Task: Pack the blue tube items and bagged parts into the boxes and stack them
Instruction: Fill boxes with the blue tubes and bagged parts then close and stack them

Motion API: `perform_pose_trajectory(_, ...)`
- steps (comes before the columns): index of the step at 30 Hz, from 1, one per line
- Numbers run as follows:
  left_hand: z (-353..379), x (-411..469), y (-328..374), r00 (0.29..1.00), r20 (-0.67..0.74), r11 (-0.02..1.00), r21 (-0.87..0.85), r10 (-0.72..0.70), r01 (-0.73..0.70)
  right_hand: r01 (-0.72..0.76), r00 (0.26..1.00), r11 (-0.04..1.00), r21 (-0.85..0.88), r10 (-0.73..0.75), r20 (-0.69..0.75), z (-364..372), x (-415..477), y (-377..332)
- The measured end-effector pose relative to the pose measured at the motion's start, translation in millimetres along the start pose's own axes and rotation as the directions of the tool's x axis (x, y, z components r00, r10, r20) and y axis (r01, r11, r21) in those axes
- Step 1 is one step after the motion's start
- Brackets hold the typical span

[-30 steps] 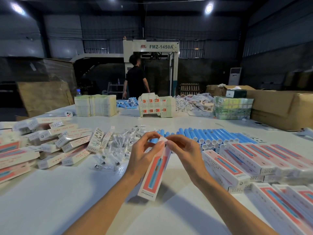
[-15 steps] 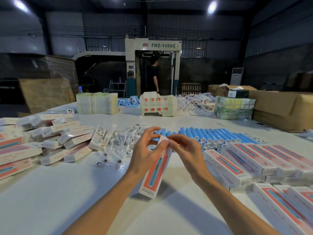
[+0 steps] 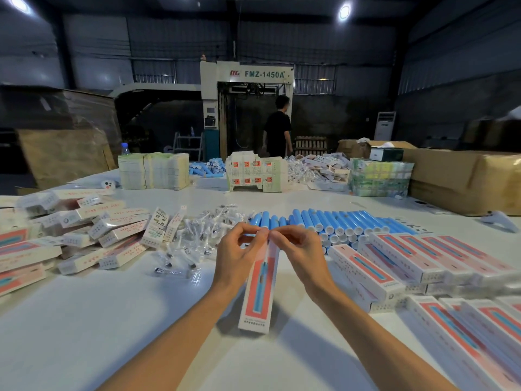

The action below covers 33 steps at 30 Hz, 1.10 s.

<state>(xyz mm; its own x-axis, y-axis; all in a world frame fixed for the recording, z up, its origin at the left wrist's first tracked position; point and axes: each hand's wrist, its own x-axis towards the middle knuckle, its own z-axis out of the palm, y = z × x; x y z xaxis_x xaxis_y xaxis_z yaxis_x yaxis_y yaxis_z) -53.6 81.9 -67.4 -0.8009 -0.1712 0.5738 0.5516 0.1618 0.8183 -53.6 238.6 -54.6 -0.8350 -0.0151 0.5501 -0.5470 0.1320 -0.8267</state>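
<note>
Box [image 3: 260,292] stands on end on the table [image 3: 112,320], leaning a little, its foot on the surface between the forearms. Left hand [image 3: 239,258] and right hand [image 3: 298,255] meet at its top end, the fingertips of each pinching the box there; the flap itself is hidden behind the fingers. Step in hand, as I read it: closing the top of a filled box, contents not visible. Blue tubes [image 3: 338,221] lie in a row just beyond the hands, bagged parts [image 3: 203,235] heaped to their left. Closed boxes [image 3: 394,263] lie in rows at right. Next move likely calls for tucking the flap fully home, then laying the box flat on those rows
</note>
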Motion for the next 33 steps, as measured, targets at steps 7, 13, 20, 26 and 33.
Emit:
perform_pose_trajectory(7,0.2,0.6,-8.5,0.938,-0.233,0.964,-0.133,-0.257,0.231,-0.105,0.968,0.830,-0.548,0.212,0.135,-2.3,-19.8,-8.7)
perform_pose_trajectory(13,12.2,-13.1,-6.0,0.933,-0.028,0.906,-0.253,-0.359,0.341,0.094,0.973,0.663,-0.742,0.098,0.210,-3.0,-67.4,-11.6)
perform_pose_trajectory(20,24.6,-26.9,-7.1,0.938,0.317,0.982,-0.071,-0.141,0.172,-0.002,0.999,0.476,-0.880,-0.043,-0.025,-99.0,-95.0,-54.9)
perform_pose_trajectory(26,24.0,-29.4,-18.2,0.901,0.434,0.934,0.315,0.014,-0.166,-0.302,0.950,0.184,-0.935,-0.022,-0.311,-253.4,-127.7,-94.6)
perform_pose_trajectory(33,19.9,-32.9,-10.0,0.873,0.488,0.899,0.383,0.000,-0.213,-0.508,0.850,-0.018,-0.861,0.153,-0.505,-348.7,-157.8,-86.0)
